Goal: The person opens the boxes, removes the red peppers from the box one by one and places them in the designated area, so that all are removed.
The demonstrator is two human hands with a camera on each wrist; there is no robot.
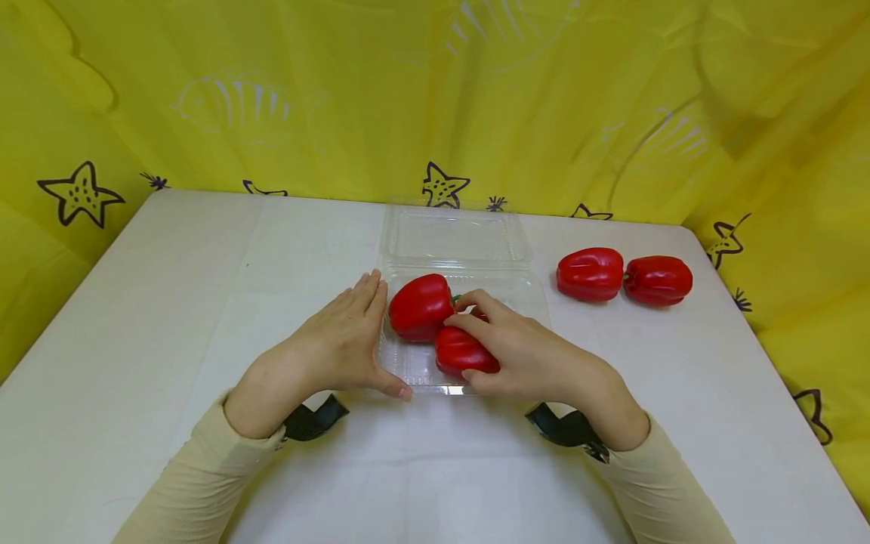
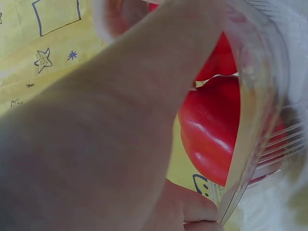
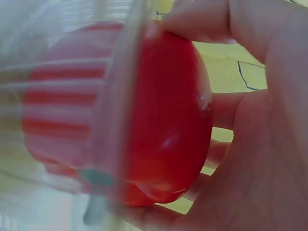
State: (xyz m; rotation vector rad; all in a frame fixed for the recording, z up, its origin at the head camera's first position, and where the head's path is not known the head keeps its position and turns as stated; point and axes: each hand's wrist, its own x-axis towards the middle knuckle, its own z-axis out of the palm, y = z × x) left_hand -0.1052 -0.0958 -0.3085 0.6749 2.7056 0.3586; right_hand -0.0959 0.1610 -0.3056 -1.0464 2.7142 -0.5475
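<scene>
A clear plastic clamshell box [image 1: 408, 370] lies with its lid folded back, away from me. Inside its base, on the left, sits a red bell pepper [image 1: 420, 308] with a green stem pointing right. My right hand [image 1: 526, 349] grips a second red bell pepper [image 1: 464, 351] at the front of the box, thumb on the near side and fingers over the top. In the right wrist view this pepper [image 3: 168, 110] shows partly through the box wall. My left hand [image 1: 343, 340] rests against the box's left side, fingers straight and thumb by the front edge.
Two more red bell peppers, a nearer-left one [image 1: 590, 274] and a right one [image 1: 658, 281], lie end to end right of the box. The white table [image 1: 170, 302] is backed by a yellow patterned curtain [image 1: 340, 98].
</scene>
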